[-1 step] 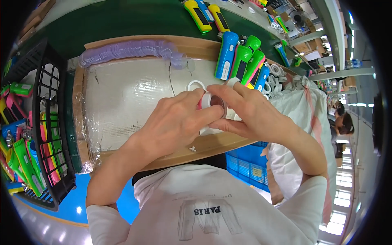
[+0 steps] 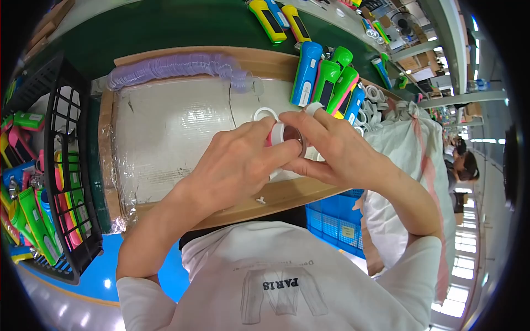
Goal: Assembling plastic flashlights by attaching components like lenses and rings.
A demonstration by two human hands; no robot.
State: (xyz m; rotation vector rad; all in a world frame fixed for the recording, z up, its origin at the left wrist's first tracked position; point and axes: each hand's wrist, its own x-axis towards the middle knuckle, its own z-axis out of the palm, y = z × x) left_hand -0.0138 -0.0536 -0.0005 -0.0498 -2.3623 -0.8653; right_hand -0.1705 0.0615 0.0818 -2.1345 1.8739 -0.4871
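Over the cardboard tray (image 2: 160, 132), my left hand (image 2: 234, 157) is wrapped round a pink flashlight with a white collar (image 2: 277, 134); most of its body is hidden under my fingers. Its round open end faces right. My right hand (image 2: 348, 151) is closed at that end, thumb and fingers on a clear round lens (image 2: 302, 144) at the rim. A white band-like piece (image 2: 313, 107) shows by my right index finger; whether it is worn or lies behind cannot be told. Just beyond my hands a white ring (image 2: 265, 113) lies in the tray.
A row of clear discs (image 2: 171, 69) lines the tray's far edge. Several coloured flashlights (image 2: 306, 74) stand at the back right, near loose white rings (image 2: 372, 94). A black basket of flashlights (image 2: 66, 165) is at left, a white sack (image 2: 403, 165) at right, a blue crate (image 2: 334, 220) below.
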